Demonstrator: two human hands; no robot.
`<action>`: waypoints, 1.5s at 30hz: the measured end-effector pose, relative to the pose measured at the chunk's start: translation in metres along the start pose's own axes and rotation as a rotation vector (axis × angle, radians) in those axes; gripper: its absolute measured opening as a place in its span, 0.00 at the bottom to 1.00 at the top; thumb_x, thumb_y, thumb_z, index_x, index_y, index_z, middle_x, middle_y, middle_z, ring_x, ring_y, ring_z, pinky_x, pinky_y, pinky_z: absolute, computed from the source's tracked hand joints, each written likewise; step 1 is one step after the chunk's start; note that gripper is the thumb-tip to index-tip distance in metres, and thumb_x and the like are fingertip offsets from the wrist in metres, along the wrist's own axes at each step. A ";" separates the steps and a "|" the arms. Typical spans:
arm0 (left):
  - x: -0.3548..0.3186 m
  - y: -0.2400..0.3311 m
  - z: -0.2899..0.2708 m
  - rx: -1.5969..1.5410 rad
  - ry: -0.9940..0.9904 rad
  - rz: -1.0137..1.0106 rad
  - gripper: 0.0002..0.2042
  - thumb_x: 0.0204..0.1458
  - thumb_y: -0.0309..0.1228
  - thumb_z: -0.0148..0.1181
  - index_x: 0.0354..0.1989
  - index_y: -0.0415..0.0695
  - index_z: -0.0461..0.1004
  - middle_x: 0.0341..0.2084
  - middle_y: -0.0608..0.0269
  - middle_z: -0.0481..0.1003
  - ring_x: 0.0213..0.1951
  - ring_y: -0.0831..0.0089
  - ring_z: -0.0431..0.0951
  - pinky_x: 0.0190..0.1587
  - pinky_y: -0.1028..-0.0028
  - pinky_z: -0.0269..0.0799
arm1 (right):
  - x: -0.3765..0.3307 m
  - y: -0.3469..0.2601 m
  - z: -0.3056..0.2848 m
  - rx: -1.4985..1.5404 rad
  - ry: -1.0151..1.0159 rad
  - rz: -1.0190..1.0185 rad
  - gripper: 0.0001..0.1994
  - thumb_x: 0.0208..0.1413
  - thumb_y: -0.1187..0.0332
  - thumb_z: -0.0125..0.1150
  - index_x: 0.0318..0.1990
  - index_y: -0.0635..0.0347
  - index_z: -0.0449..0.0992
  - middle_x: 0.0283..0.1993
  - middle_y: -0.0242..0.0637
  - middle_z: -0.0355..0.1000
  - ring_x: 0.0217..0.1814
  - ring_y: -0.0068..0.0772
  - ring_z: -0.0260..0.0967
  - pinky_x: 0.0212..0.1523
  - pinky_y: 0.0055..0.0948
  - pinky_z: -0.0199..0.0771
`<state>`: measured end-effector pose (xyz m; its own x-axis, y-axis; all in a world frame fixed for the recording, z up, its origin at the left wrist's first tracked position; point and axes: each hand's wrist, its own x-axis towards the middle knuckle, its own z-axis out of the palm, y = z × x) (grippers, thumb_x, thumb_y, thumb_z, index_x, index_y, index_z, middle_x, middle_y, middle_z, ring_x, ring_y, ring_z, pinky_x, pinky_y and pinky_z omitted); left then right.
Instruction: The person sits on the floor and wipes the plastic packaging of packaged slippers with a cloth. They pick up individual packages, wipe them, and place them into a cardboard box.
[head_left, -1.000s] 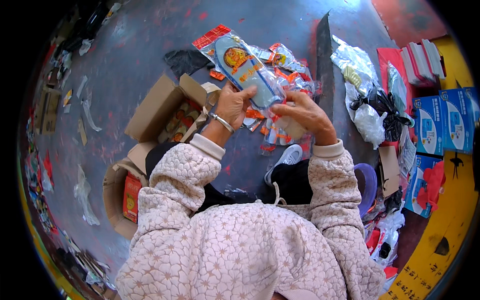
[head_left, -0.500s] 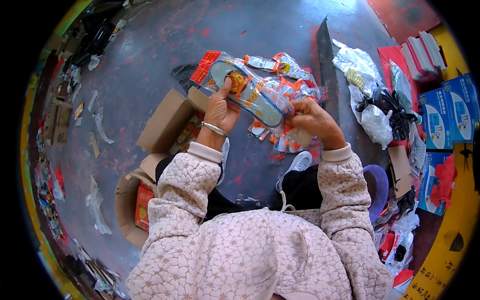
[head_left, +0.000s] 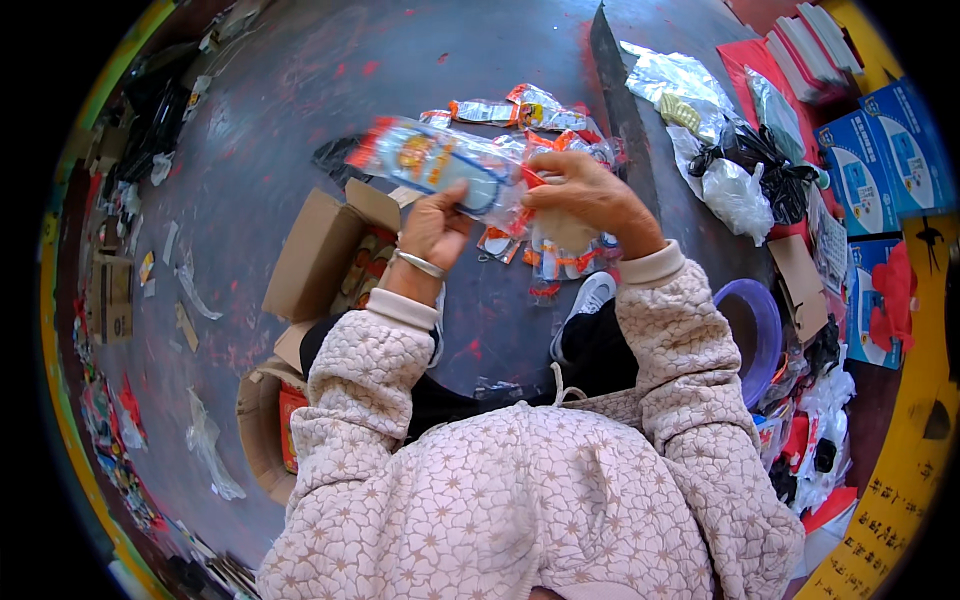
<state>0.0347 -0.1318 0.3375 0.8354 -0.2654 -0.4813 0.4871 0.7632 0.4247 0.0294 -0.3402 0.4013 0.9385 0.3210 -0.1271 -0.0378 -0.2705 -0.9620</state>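
Observation:
A packaged insole [head_left: 440, 170] in a clear plastic bag with a red end is raised in front of me, slightly smeared by motion. My left hand [head_left: 435, 238], with a bangle on the wrist, pinches its lower edge. At the bag's right end the fingers of my right hand [head_left: 590, 195] are closed, with a red strip showing by the fingertips. Something pale hangs under that palm; its kind is unclear. Beyond and below lies a pile of orange-and-clear packets [head_left: 545, 112] on the floor, partly hidden by the bag and my right hand.
Open cardboard boxes [head_left: 315, 250] stand at my left, one with several items inside. Right of the pile runs a dark upright strip [head_left: 625, 110]. Plastic bags [head_left: 740, 190], blue boxes [head_left: 880, 180] and a purple basin [head_left: 765, 340] are at the right. Scraps litter the left floor.
The packaged insole has tilted flatter and shifted left. My right hand has moved up and left, and a red strip now shows at its fingertips. The whole view has shifted a little.

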 end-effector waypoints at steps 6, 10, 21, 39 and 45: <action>0.003 0.032 0.003 -0.129 0.109 0.370 0.15 0.47 0.16 0.56 0.43 0.41 0.67 0.37 0.60 0.73 0.39 0.67 0.76 0.41 0.71 0.76 | -0.003 0.014 -0.059 -0.321 0.481 0.194 0.12 0.45 0.66 0.62 0.34 0.67 0.75 0.23 0.37 0.71 0.24 0.22 0.67 0.29 0.23 0.68; 0.001 0.029 0.010 -0.086 0.116 0.504 0.18 0.47 0.15 0.55 0.46 0.43 0.65 0.40 0.60 0.72 0.41 0.66 0.75 0.42 0.69 0.76 | -0.012 -0.028 -0.008 0.028 0.011 0.230 0.13 0.47 0.62 0.61 0.25 0.66 0.75 0.20 0.34 0.69 0.22 0.22 0.65 0.27 0.23 0.67; -0.013 0.008 0.042 0.140 -0.066 0.515 0.18 0.48 0.18 0.55 0.49 0.45 0.66 0.43 0.60 0.72 0.44 0.64 0.75 0.45 0.63 0.75 | 0.014 0.015 0.036 0.027 0.375 0.008 0.25 0.42 0.50 0.65 0.30 0.69 0.72 0.29 0.44 0.72 0.31 0.32 0.70 0.32 0.28 0.68; -0.007 0.009 0.030 0.307 -0.103 0.498 0.17 0.49 0.20 0.54 0.48 0.45 0.64 0.43 0.59 0.71 0.43 0.64 0.75 0.42 0.59 0.77 | 0.019 0.017 0.002 0.271 0.536 0.005 0.19 0.50 0.57 0.61 0.41 0.65 0.74 0.30 0.35 0.71 0.29 0.19 0.69 0.27 0.19 0.69; -0.008 0.007 0.030 0.384 -0.097 0.505 0.17 0.50 0.19 0.54 0.49 0.46 0.64 0.44 0.59 0.71 0.45 0.64 0.73 0.43 0.58 0.76 | 0.005 0.007 0.011 -0.057 0.278 -0.075 0.23 0.47 0.54 0.60 0.42 0.67 0.74 0.34 0.42 0.73 0.35 0.33 0.70 0.39 0.28 0.68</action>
<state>0.0390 -0.1415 0.3671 0.9963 0.0057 -0.0858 0.0687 0.5474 0.8341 0.0296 -0.3304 0.3915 0.9963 0.0831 0.0231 0.0478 -0.3087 -0.9499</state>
